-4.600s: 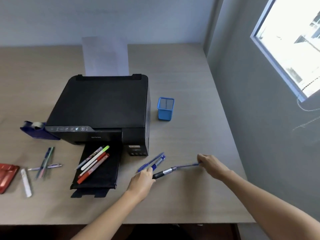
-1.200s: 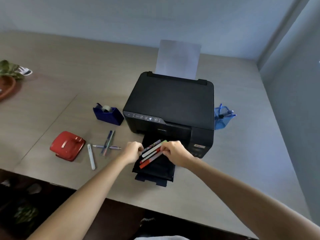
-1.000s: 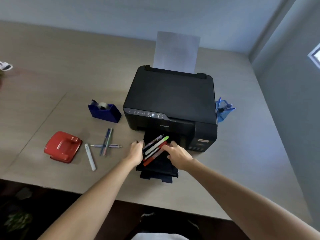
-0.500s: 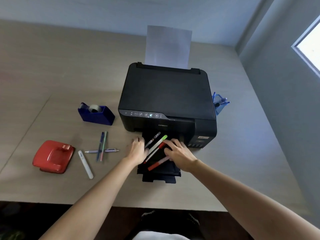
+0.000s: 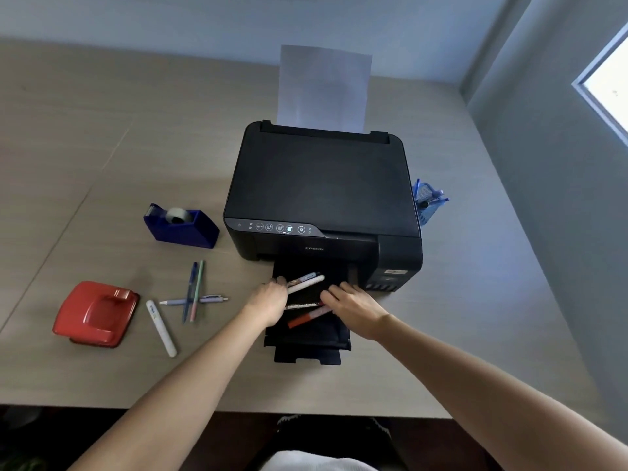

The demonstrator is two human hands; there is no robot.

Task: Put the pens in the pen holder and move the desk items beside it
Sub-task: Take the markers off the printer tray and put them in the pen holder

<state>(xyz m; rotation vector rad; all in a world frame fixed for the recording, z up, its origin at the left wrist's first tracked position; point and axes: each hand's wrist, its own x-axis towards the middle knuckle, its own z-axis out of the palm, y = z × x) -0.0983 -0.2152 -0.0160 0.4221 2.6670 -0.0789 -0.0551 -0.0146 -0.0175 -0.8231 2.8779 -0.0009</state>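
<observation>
Ideally both hands gather the markers (image 5: pixel 306 283) on the printer's output tray (image 5: pixel 307 338) near the table's front edge, left hand (image 5: pixel 268 300) already pinching two, right hand (image 5: pixel 351 305) fingers spread over the red ones, before carrying them to the pen holder (image 5: pixel 426 207).

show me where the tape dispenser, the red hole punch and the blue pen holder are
tape dispenser (image 5: pixel 183 227), head view, on its blue side wall.
red hole punch (image 5: pixel 97 312), head view, on its top lever.
blue pen holder (image 5: pixel 425 207), head view, on its mesh wall beside the printer.
</observation>
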